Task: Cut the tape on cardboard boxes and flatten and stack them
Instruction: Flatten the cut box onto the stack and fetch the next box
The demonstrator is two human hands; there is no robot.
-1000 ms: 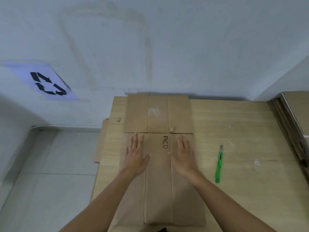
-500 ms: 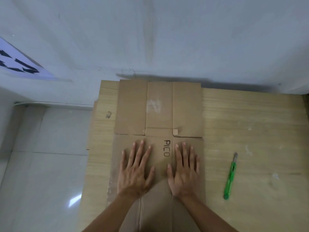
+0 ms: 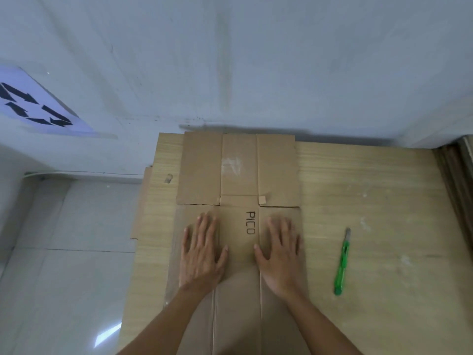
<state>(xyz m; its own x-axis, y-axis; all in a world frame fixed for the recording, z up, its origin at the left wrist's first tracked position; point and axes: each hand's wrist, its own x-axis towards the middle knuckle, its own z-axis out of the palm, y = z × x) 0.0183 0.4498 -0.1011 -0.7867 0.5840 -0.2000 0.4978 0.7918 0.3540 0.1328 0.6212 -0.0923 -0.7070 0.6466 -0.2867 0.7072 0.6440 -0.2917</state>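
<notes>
Flattened cardboard box [image 3: 239, 175] lies on the wooden table [image 3: 371, 201] against the wall; left hand [image 3: 201, 254] and right hand [image 3: 279, 254] press it, fingers spread flat. Risk: creases spring back on release. Green cutter [image 3: 342, 262] rests apart, right.

Soft even light; glare on floor tiles [image 3: 107, 335]; wide-angle edge bending

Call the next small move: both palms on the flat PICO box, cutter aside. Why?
Probably slide the left hand and right hand out to the side edges of the flattened box and grip them. Both press open-palmed on it, its flaps lying flat on the table, green cutter apart to the right. The cardboard stack at the table's right end looks like the destination.
</notes>
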